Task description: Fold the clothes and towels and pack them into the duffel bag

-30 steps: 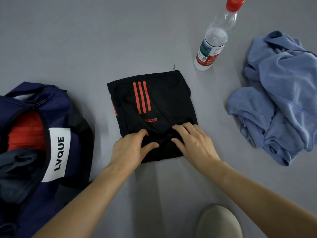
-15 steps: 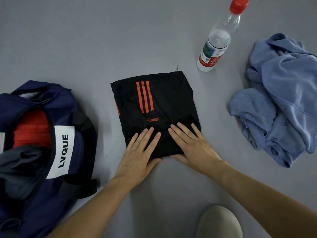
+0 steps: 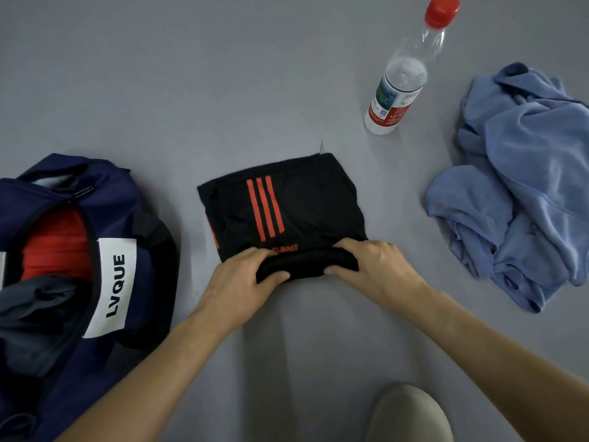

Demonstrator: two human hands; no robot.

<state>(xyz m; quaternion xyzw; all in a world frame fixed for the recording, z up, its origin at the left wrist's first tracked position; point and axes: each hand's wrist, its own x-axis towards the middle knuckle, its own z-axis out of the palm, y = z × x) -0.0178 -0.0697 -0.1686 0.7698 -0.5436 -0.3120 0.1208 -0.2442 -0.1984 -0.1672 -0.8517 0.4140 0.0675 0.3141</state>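
Black shorts (image 3: 306,205) with three orange stripes lie folded on the grey surface in the middle. Their near edge is rolled up into a thick band. My left hand (image 3: 242,282) grips the left end of that roll, thumb under and fingers over. My right hand (image 3: 376,269) grips the right end the same way. A navy duffel bag (image 3: 127,205) with a white LVQUE label lies open at the left, with a red garment (image 3: 57,240) and a dark grey garment (image 3: 35,314) inside. A crumpled blue towel (image 3: 522,186) lies at the right.
A clear plastic water bottle (image 3: 401,81) with a red cap stands behind the shorts to the right. A beige shoe tip (image 3: 411,416) shows at the bottom edge. Bare grey surface stretches behind the shorts and the bag.
Both hands were pressing flat on the near part of the shorts. Now they have curled round the near edge and rolled it up and away from me.
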